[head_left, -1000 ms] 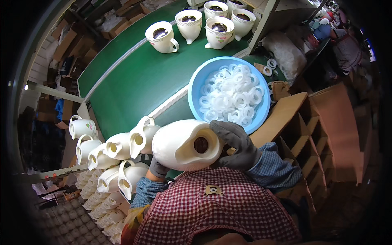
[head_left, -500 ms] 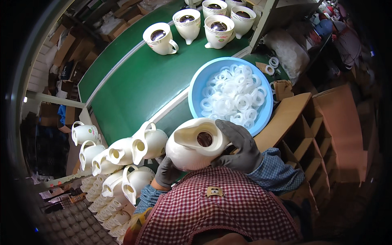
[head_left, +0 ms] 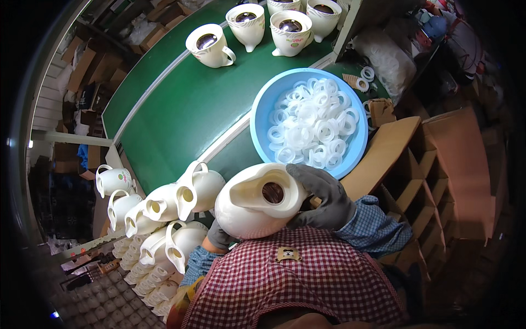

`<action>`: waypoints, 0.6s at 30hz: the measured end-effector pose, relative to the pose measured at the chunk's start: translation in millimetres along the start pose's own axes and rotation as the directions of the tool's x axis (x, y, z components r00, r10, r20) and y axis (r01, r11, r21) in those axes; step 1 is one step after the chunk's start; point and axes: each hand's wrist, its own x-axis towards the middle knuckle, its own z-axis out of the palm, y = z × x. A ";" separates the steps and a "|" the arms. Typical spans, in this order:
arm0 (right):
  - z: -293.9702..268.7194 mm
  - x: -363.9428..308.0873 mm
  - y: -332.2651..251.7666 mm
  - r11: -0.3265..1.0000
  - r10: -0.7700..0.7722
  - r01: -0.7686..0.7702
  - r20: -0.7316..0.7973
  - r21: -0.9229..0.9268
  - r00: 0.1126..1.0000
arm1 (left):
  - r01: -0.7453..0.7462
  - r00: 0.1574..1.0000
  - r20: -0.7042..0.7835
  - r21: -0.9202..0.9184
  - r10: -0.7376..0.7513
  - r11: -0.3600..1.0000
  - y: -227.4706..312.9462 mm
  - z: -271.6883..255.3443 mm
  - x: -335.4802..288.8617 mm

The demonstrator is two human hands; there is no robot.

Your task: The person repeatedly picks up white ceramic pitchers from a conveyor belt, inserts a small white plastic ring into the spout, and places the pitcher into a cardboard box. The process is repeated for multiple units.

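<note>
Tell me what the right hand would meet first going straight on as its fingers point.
The white spouted jug: the gloved right hand points leftward across it, fingers seemingly against its mouth rim. So that line looks blocked at once, though exact depth is unclear.

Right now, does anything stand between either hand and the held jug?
Only gray gloves. The right hand holds the jug by its right side; the left hand is at its lower left, contact hidden from view.
</note>
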 end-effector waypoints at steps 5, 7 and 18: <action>2.0 -2.0 2.7 0.998 -0.056 0.057 -0.010 0.041 0.998 | -0.013 1.000 0.012 -0.021 0.013 1.000 5.7 5.8 3.9; 3.0 -1.1 1.0 0.999 -0.047 0.048 -0.005 0.018 0.999 | -0.022 1.000 0.010 -0.041 0.022 0.999 6.6 6.4 5.1; 3.4 -3.8 9.7 0.987 -0.106 0.101 -0.029 -0.121 0.994 | -0.059 0.996 -0.056 0.102 0.065 0.993 12.9 0.5 1.6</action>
